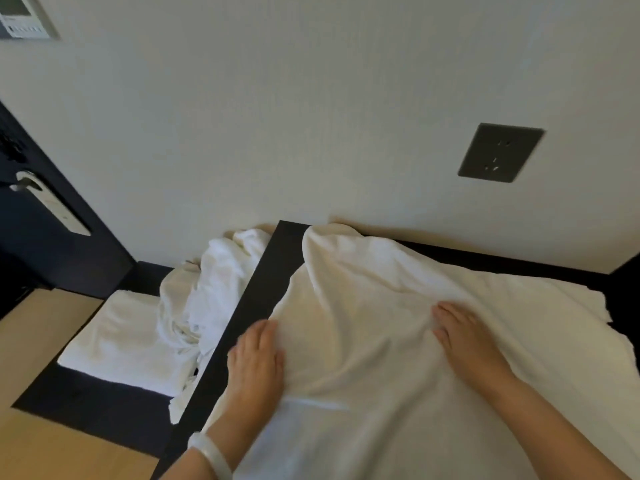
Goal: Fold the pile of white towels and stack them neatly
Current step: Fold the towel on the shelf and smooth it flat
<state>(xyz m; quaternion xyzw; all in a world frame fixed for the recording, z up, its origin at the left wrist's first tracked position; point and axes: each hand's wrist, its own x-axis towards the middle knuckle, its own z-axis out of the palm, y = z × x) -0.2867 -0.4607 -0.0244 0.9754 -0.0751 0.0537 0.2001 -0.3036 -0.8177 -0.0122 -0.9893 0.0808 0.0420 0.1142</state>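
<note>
1. One towel (398, 341) lies spread, rumpled, across the dark table (256, 289).
2. Left hand (258, 358) flat, fingers straight, presses its nine o'clock edge; right hand (464, 337) flat too, pressing the middle, gripping nothing.
3. Crumpled pile (214, 282) sits at nine o'clock, touching a folded towel (117, 341) farther out.
4. Socket (500, 152) on the wall (311, 116) at one o'clock.

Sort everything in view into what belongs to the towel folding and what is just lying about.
Job: spread towel, crumpled towel pile, folded towel, dark table, left hand and right hand flat on the spread towel.
Just there: wall socket, door handle, wall panel, bracelet.
</note>
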